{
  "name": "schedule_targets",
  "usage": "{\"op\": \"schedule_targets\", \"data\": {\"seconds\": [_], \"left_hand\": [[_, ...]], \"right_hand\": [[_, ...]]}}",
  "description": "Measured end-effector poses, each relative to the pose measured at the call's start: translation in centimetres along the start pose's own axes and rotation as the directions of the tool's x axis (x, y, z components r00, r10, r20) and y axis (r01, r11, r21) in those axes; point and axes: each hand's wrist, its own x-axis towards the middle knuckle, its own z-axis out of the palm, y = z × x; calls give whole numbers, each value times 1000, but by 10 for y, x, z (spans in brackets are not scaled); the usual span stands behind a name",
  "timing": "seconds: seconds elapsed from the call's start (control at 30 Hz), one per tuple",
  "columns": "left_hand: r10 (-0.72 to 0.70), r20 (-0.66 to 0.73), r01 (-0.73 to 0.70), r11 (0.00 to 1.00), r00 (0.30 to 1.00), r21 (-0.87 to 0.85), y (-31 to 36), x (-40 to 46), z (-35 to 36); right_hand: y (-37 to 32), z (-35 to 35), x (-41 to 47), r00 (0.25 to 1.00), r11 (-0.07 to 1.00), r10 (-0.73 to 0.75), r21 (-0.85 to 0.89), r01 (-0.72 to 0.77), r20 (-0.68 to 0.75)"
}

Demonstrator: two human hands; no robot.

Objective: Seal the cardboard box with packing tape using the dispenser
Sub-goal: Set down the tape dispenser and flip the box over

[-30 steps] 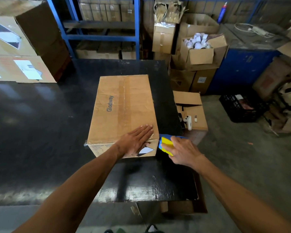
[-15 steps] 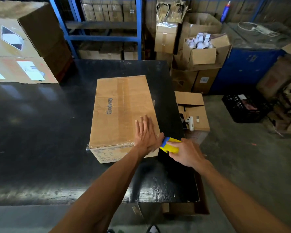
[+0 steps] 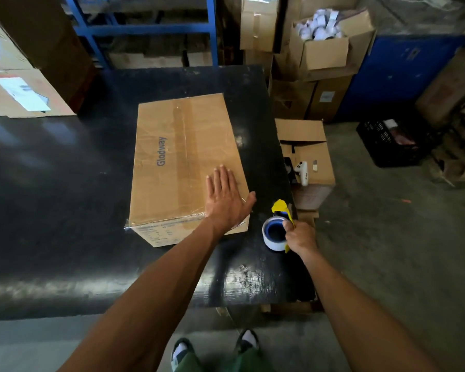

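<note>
Nearest the camera, two shoes (image 3: 215, 347) and green trousers are being seen at the bottom edge, on the grey floor. Just beyond them, the black table (image 3: 65, 210) is being reached over by both bare forearms. The yellow and blue tape dispenser (image 3: 278, 226) is being gripped by the right hand (image 3: 301, 236), whose fingers are being kept clenched around its handle; the roll's blue core is being turned toward the camera, and the dispenser is being held over the table's right edge, apart from the box and just beside its near right corner. The left hand (image 3: 227, 202) is being laid flat, fingers spread and grasping nothing, on the near right part of the lid of the cardboard box (image 3: 183, 162). This closed box, printed "Glodway", is being rested lengthwise on the table's middle, with a strip of clear tape being shown along its top seam. To the right, beside the table, an open carton (image 3: 304, 154) is being used to carry a white handheld tool (image 3: 301, 171). Farther right, a black plastic crate (image 3: 392, 146) is being kept on the floor; its contents cannot be made out. Farther back, an open box (image 3: 325, 47) is being filled with white rolls (image 3: 316, 25), stacked on other cartons. At the far left, large labelled cartons (image 3: 19, 84) are being stood by the blue shelving (image 3: 148, 28).
</note>
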Motion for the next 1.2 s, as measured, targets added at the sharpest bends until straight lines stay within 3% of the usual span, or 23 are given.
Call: {"op": "schedule_targets", "data": {"seconds": [0.17, 0.33, 0.43, 0.53, 0.6, 0.67, 0.77, 1.03, 1.2], "left_hand": [[6, 8, -6, 1000, 1000, -9, 1, 0, 0], [10, 12, -10, 1000, 1000, -2, -1, -2, -1], [22, -3, -22, 999, 1000, -23, 0, -3, -3], [10, -20, -11, 999, 1000, -47, 1, -6, -5], [-16, -30, 15, 999, 999, -29, 3, -8, -6], [-24, -23, 23, 1000, 999, -14, 3, -12, -6], [31, 0, -31, 1000, 1000, -2, -9, -20, -4], [220, 33, -222, 970, 975, 96, -59, -30, -6], [431, 57, -434, 888, 901, 152, -130, -45, -23]], "right_hand": [[3, -1, 7, 995, 999, 35, -1, -35, -89], [-16, -10, 4, 994, 990, 99, -96, -103, -48], [-62, -41, 14, 997, 997, -74, -9, 74, 6], [-125, -71, 31, 952, 952, -305, 48, 303, 30], [-168, -78, 41, 876, 874, -477, -64, 481, 70], [-200, -72, 50, 789, 758, -578, -220, 614, 210], [-209, -42, 62, 698, 575, -574, -397, 716, 428], [-203, -12, 42, 803, 635, -512, -495, 593, 304], [-204, 7, 1, 839, 647, -512, -560, 518, 184]]}}
